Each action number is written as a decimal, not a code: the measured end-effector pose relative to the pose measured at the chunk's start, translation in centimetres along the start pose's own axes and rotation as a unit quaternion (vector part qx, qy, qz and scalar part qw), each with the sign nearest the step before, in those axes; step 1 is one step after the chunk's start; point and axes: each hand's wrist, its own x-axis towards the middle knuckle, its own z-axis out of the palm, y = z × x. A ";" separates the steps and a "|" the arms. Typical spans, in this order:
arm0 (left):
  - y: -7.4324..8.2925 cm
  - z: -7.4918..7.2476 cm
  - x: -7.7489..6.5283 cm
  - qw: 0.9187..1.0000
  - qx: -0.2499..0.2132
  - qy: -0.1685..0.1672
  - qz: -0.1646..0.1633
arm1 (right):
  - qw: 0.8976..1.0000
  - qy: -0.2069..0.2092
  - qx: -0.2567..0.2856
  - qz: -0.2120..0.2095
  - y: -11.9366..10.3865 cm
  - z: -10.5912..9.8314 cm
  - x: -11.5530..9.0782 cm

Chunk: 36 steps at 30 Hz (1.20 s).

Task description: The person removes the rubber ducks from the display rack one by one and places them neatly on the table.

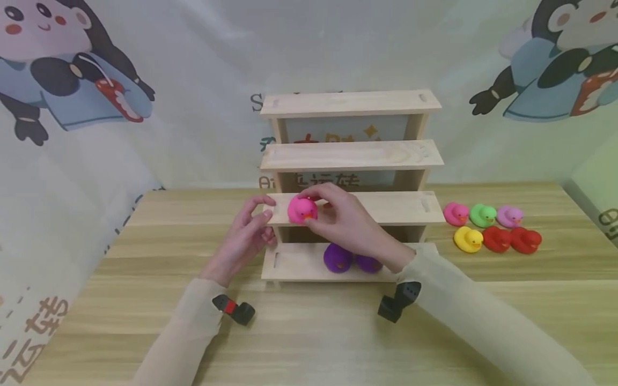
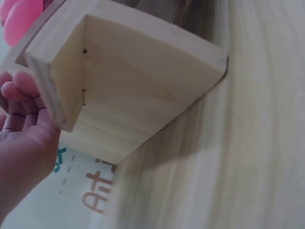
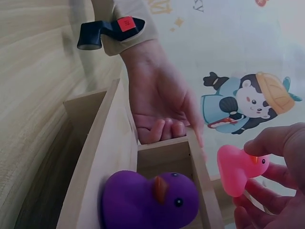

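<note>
Nearest me: tabletop [image 1: 309, 332] front edge runs out of my head view; both sleeves [image 1: 463, 300] come up over it, a wrist camera [image 1: 236, 311] on each arm.

Bottom tier of the shelf [image 1: 350, 103], front edge: two purple ducks [image 1: 337, 259]. The right one is partly behind the right wrist.

Next tier up, left end: pink duck [image 1: 301, 208], pinched between thumb and fingers of the right hand [image 1: 347, 220]. Left hand [image 1: 248, 230] grips that tier's left end, fingers curled at the edge.

Handling, as I judge it: keep the left hand's brace light but firm so the frame doesn't skid. Bring the base down flat, a little back from the front edge, beak outward. Loosen thumb and fingers together, then lift clear without dragging the wrist across the purple pair.

Farther, toward the tabletop's right back corner: second pink duck [image 1: 456, 213], green duck [image 1: 483, 215] and lilac duck [image 1: 510, 216] behind; yellow duck [image 1: 468, 239] and two red ducks [image 1: 497, 238] in front. Printed backdrop [image 1: 207, 80] behind all.

Unclear: whether the held duck's base touches wood. Left wrist view gives only a cut-off pink blur at its top left corner. Right hand covers some of the tier.
</note>
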 end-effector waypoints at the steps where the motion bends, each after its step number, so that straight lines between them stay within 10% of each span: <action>1: 0.1 0.0 -0.1 1.000 0.008 0.004 -0.003 | 1.000 0.000 0.002 -0.003 -0.1 -0.2 -0.2; 15: 0.3 -2.8 -2.5 0.996 0.070 -0.030 0.050 | 0.999 0.016 0.030 -0.019 0.1 -2.3 -4.6; 25: 0.5 -4.9 -4.3 0.991 0.106 -0.079 0.023 | 0.998 0.056 0.022 -0.020 1.9 -4.4 -7.5; 36: 0.4 -5.1 -4.9 0.948 0.283 -0.130 -0.060 | 0.995 0.088 -0.030 -0.029 2.6 -7.6 -11.1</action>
